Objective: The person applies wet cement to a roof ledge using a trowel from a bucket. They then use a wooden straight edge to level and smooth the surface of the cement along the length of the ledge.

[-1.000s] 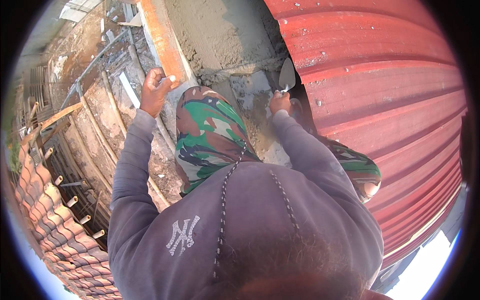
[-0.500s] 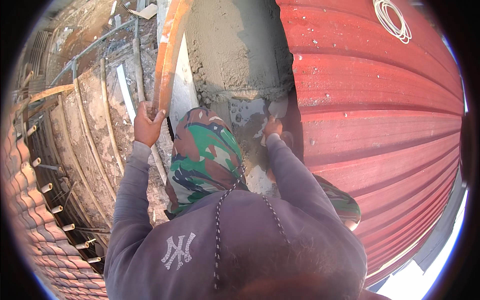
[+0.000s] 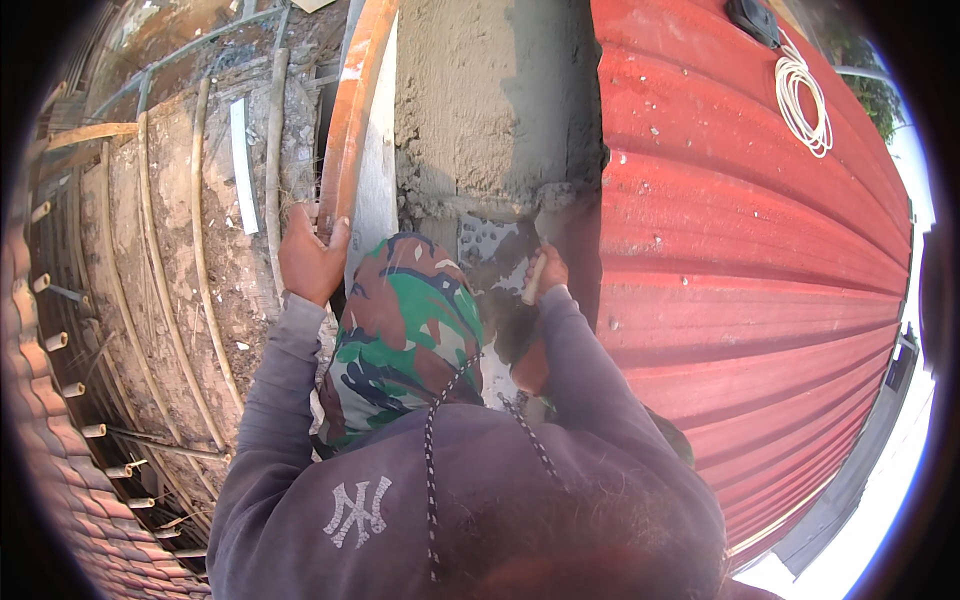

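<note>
My left hand (image 3: 315, 255) is closed round the near end of a long orange-brown bar (image 3: 358, 95), which runs away from me along a pale board (image 3: 378, 190). In my right hand (image 3: 552, 270) is a trowel by its light wooden handle (image 3: 535, 280). Its grey blade (image 3: 553, 222) points away from me, by the near edge of the wet mortar (image 3: 460, 130). Just short of that edge the surface is wet and spattered. My knee in camouflage trousers (image 3: 410, 320) stands between my two arms.
To my right slopes a ribbed red metal roof (image 3: 740, 230) with a coil of white cable (image 3: 803, 105) and a dark object (image 3: 752, 22) on it. On the left are thin poles (image 3: 203, 230), a white strip (image 3: 243, 165) and clay roof tiles (image 3: 70, 470).
My view has shifted, so the cable coil sits lower. The right hand has turned, and the trowel's handle now shows. My left hand still grips the bar.
</note>
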`<action>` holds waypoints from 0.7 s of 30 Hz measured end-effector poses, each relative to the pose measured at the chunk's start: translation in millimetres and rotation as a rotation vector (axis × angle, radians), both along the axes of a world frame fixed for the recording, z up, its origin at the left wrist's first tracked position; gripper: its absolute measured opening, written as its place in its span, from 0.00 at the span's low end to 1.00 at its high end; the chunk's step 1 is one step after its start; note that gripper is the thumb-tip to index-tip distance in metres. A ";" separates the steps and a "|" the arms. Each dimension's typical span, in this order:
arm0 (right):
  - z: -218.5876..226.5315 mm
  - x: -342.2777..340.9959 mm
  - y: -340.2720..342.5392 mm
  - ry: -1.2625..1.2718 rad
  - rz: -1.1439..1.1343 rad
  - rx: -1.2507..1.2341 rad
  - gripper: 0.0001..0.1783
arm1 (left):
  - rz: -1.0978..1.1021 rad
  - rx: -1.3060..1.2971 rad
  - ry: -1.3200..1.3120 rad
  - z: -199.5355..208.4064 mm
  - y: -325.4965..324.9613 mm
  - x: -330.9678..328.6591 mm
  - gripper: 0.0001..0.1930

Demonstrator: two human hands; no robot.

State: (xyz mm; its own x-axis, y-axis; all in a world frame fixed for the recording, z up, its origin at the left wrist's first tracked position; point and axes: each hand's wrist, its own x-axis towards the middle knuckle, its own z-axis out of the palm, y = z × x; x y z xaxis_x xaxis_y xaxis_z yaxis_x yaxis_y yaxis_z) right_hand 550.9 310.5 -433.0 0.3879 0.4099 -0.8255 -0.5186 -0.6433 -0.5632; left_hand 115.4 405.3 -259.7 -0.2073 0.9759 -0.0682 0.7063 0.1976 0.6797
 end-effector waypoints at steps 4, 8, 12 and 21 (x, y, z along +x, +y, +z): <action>7.5 7.0 14.9 0.009 -0.006 0.053 0.16 | -0.043 -0.103 0.069 6.3 37.4 6.1 0.24; 13.4 21.7 48.9 -0.010 0.016 0.102 0.15 | -0.214 -0.382 0.293 30.1 79.5 18.2 0.34; 10.6 36.4 95.0 -0.056 0.027 0.127 0.15 | -0.168 -0.132 0.403 16.1 133.6 40.6 0.32; 10.8 55.7 271.1 -0.228 0.125 0.145 0.14 | 0.017 -0.136 0.453 -17.8 217.2 73.1 0.31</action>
